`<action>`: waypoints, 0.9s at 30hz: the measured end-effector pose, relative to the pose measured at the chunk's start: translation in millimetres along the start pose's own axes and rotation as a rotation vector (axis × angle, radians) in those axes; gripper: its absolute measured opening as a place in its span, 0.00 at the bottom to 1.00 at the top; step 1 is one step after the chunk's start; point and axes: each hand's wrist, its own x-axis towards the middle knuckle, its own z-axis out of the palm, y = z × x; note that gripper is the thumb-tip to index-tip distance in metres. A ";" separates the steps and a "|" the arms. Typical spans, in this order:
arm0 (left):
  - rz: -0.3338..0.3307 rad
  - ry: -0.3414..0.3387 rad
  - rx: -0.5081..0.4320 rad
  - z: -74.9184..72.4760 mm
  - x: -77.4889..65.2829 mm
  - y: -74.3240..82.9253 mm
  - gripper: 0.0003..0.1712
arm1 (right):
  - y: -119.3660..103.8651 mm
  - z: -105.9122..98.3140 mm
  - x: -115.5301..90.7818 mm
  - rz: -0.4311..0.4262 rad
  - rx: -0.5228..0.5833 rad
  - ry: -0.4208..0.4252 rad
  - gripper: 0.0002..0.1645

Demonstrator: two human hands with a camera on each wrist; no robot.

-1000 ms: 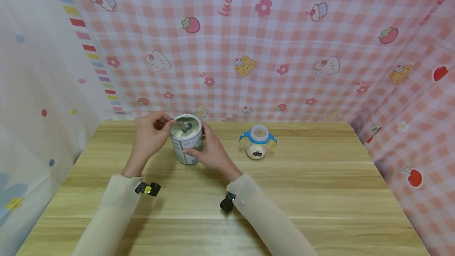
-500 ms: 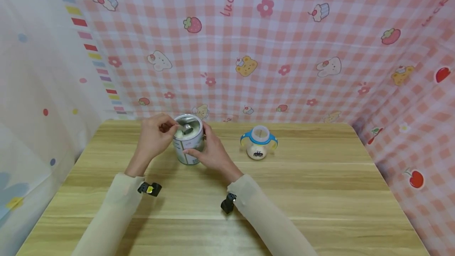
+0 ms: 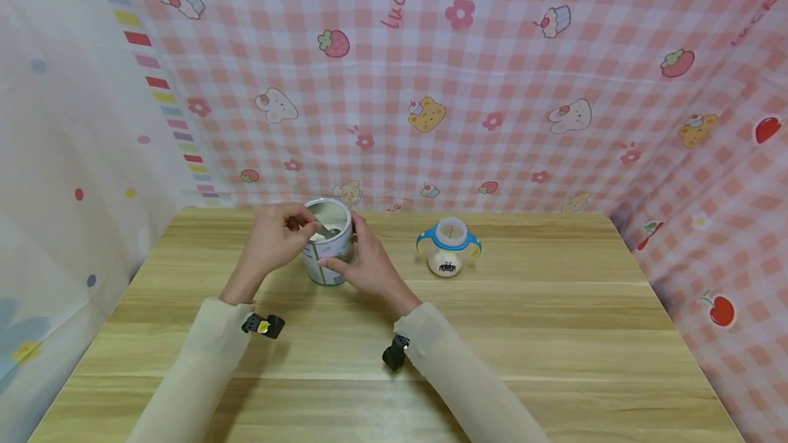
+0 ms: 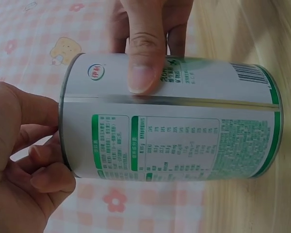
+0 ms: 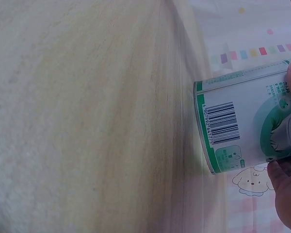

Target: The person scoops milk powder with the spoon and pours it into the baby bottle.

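A white and green tin point(image 3: 326, 262) of pale powder stands uncovered on the table, its printed label and barcode filling much of the left wrist view. My right hand point(image 3: 371, 260) grips the tin's right side, thumb across the front and fingers behind. At the left of the rim, my left hand point(image 3: 278, 236) pinches the handle of a small scoop point(image 3: 330, 232), whose bowl dips inside the tin at the powder. In the left wrist view the left fingers point(image 4: 43, 182) curl at the rim, and the tin hides the scoop.
To the right of the tin stands a baby bottle point(image 3: 446, 263) with a blue two-handled collar, uncapped, a dark crab printed on its front. Pink checked cloth point(image 3: 394, 74) hangs right behind the wooden table point(image 3: 523, 347).
My left hand has shifted a little to the right over the rim, and the scoop has tilted and sunk lower into the tin. The right hand keeps its grip; the bottle stays put.
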 end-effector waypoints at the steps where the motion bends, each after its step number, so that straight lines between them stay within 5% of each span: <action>1: -0.006 -0.010 -0.001 -0.3 0.2 1.2 0.06 | 0.1 0.1 -0.2 -0.001 0.003 0.000 0.60; 10: -0.052 -0.035 -0.039 -0.5 1.1 2.2 0.06 | -0.3 0.7 -0.7 -0.004 0.011 0.001 0.60; 27: -0.360 0.123 -0.240 0.9 -3.5 0.6 0.06 | -1.7 -1.3 -1.7 0.006 0.030 0.001 0.60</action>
